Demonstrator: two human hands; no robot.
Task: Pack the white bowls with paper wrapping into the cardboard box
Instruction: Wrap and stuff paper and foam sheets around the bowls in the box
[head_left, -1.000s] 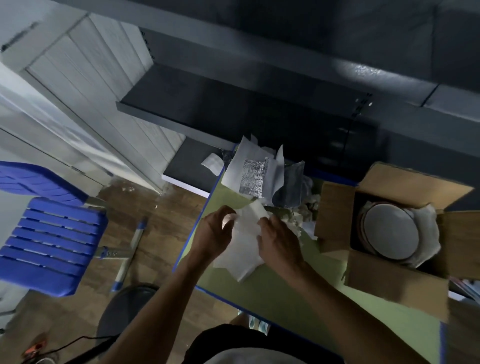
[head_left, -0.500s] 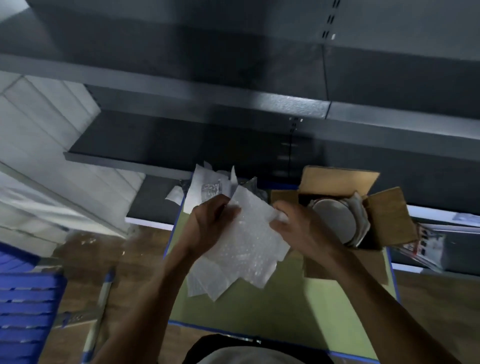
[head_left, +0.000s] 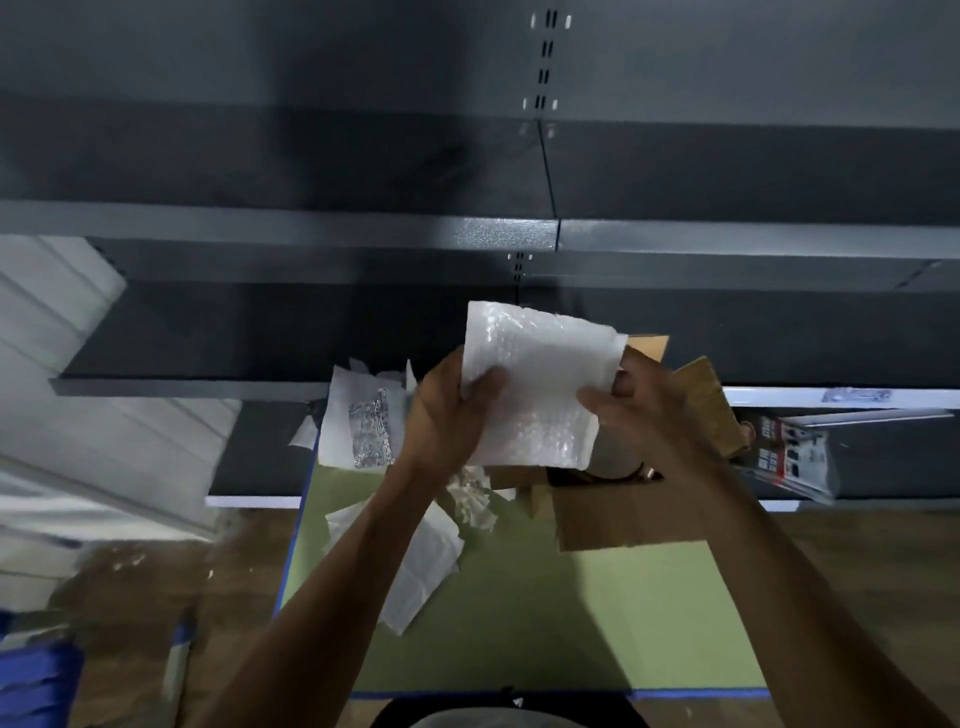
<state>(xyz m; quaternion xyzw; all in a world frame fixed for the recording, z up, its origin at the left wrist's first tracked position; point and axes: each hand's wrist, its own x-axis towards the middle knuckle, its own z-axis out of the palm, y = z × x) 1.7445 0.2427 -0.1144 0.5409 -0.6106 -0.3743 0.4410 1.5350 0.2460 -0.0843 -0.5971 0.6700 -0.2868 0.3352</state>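
The fingers of both hands were curled on a bubble-wrap sheet, the left hand pinching its left edge, the right hand its right edge. The sheet stood upright between them, flat face to the camera, top edge sloping down to the right. It looked almost square, so I cannot tell its long axis. Behind the right fingers was the open cardboard box. Below the left fingers, other wrapping sheets lay on the green table.
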